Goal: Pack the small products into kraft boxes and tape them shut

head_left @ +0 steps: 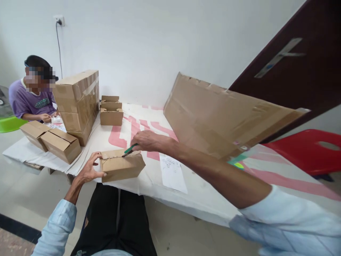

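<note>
A small cardboard box [122, 170] lies at the table's near edge, with a ragged line along its top. My left hand [90, 170] grips its left end, the thumb on the near face and the fingers at the upper corner. Above the box's top, my right hand [146, 140] is closed around a green-handled box cutter [130, 149]. The cutter slants down, its tip at the ragged line; how deep the blade sits I cannot tell. Right of the box lies a paper sheet [173, 172] with drawings on it.
Stacked taped cartons [80, 96] stand to the left, beside closed boxes [62, 142]. Open boxes [112, 115] are farther back. A big cardboard sheet [213, 117] leans at the right, near a red chair [306, 149]. Another person [34, 92] sits at the far left.
</note>
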`<state>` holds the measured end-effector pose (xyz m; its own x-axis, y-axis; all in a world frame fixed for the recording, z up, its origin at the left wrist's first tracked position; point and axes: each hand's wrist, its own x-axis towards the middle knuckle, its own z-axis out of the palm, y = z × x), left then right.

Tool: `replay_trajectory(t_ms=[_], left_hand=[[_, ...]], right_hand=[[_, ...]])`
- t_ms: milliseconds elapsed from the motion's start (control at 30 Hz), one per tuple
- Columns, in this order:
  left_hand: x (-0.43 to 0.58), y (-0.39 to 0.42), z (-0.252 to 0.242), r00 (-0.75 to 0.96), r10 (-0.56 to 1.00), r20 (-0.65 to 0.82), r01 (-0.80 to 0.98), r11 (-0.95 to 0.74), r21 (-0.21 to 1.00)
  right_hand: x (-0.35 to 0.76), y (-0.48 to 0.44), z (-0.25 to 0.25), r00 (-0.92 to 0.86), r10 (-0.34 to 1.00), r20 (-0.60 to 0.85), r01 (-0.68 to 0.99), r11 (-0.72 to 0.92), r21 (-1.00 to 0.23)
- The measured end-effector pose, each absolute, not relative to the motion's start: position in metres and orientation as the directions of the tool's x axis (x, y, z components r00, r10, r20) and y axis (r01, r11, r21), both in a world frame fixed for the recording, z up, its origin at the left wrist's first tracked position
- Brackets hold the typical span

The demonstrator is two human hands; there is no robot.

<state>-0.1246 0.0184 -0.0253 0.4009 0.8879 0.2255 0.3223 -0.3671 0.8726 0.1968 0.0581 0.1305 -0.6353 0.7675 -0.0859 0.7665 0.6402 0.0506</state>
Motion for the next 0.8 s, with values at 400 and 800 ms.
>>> replay_trajectory(t_ms=[400, 800], left_hand=[[-0.15, 0.035, -0.014, 0.501, 0.837, 0.222, 0.359, -0.434, 0.826], [-0.16, 0.048, 0.008, 0.588, 0.805, 0.077, 0.421, -0.386, 0.821]], right_hand=[[0.32, 0.017, 0.053, -0.149, 0.893, 0.424, 0.845, 0.338, -0.414], [0.237, -0.035, -0.107, 0.146, 0.858, 0.493, 0.809, 0.183, -0.559]])
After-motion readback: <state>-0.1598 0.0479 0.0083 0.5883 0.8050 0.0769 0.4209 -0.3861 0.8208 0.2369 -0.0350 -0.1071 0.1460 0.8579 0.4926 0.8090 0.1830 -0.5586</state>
